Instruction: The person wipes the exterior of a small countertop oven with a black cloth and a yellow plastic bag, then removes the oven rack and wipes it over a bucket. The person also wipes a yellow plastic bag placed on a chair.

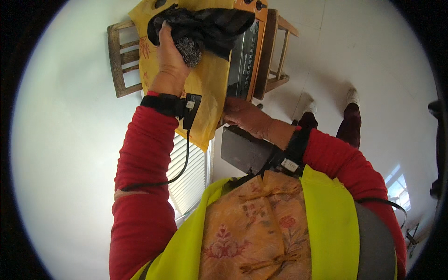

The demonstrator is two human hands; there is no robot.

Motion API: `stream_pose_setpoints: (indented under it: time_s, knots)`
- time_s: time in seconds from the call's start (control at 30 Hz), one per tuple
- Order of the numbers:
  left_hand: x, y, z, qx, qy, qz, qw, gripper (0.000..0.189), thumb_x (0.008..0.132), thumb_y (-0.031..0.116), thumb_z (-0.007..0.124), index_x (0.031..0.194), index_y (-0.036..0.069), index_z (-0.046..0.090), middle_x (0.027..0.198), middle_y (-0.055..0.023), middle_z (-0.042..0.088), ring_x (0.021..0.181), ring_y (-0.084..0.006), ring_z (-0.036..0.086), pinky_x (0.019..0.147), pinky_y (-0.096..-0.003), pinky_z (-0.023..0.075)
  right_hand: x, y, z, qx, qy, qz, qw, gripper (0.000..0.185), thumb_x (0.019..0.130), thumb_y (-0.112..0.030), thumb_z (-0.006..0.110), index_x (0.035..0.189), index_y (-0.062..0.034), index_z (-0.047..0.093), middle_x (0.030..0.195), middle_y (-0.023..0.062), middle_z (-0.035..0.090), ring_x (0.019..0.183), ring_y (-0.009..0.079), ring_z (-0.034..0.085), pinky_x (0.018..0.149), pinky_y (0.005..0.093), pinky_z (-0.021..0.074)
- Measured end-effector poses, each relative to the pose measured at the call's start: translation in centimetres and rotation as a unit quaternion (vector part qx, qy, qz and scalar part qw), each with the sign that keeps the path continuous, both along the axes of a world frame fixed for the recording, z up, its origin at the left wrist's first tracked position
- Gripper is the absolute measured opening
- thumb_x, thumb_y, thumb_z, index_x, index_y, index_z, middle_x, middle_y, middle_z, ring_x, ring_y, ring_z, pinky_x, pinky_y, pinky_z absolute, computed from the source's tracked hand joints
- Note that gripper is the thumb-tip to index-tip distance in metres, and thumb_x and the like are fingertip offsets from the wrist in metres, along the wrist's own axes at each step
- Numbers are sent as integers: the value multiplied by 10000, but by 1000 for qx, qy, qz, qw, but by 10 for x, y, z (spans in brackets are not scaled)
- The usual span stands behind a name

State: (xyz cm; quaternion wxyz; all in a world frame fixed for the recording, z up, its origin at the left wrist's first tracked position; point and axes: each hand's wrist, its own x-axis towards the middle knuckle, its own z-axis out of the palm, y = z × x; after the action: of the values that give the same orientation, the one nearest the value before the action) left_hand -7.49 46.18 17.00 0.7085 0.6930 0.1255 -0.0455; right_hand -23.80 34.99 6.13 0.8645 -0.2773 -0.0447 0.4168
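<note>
My left hand [172, 56] holds a dark cloth [210, 26] and a metal scouring pad [189, 51]. Both are above a yellow plastic bag [206, 91] with red print, which is spread over the top of an orange countertop oven [259, 45]. The oven's dark glass front [242, 63] faces right and bears writing. My right hand [246, 117] is at the near lower corner of the oven, by the edge of the yellow bag. Its fingertips are partly hidden there, so what they touch or grip is unclear.
A wooden chair [120, 59] stands left of the oven and a wooden stool [271, 63] supports or adjoins its right side. A dark flat panel [245, 147] lies below my right hand. Slatted blinds [187, 171] show near my left forearm. My feet are on the pale floor [378, 63].
</note>
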Motion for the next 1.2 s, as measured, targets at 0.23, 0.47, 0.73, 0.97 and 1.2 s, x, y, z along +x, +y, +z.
stream_pose_setpoints:
  time_s: [0.23,0.47,0.73,0.97,1.2]
  knots:
    - [-6,16,0,-25,26,47,998,418,910,428,550,1172,106,599,1094,-55,648,969,-245,630,817,-392,525,-5,10,18,-70,66,24,995,354,957,-305,551,1131,3,545,972,106,648,874,184,655,825,361,547]
    - [-3,16,1,-27,31,39,998,484,922,477,522,1244,119,573,1200,-73,612,1088,-264,588,929,-412,477,-10,4,14,-122,45,14,991,330,982,-300,507,1035,24,547,926,120,615,818,189,631,781,356,554]
    - [0,12,2,-40,43,34,998,474,921,461,530,1222,97,567,1147,-73,621,1041,-253,599,878,-396,501,-42,-27,-21,-209,-171,-121,955,248,1005,-226,467,1026,14,530,930,119,609,824,189,632,743,331,560]
    - [4,10,3,-38,28,30,998,454,924,442,528,1218,97,561,1154,-76,616,1043,-249,599,882,-395,507,-66,-88,-53,-142,30,-74,987,182,1010,-162,456,1086,-6,510,914,86,621,808,161,636,687,341,542]
    - [7,-2,0,-48,46,29,997,447,948,439,472,1252,121,553,1218,-83,603,1112,-273,574,960,-408,466,-69,-115,-83,-271,-150,-115,944,184,944,-106,538,1070,25,562,931,116,597,796,226,633,721,355,527]
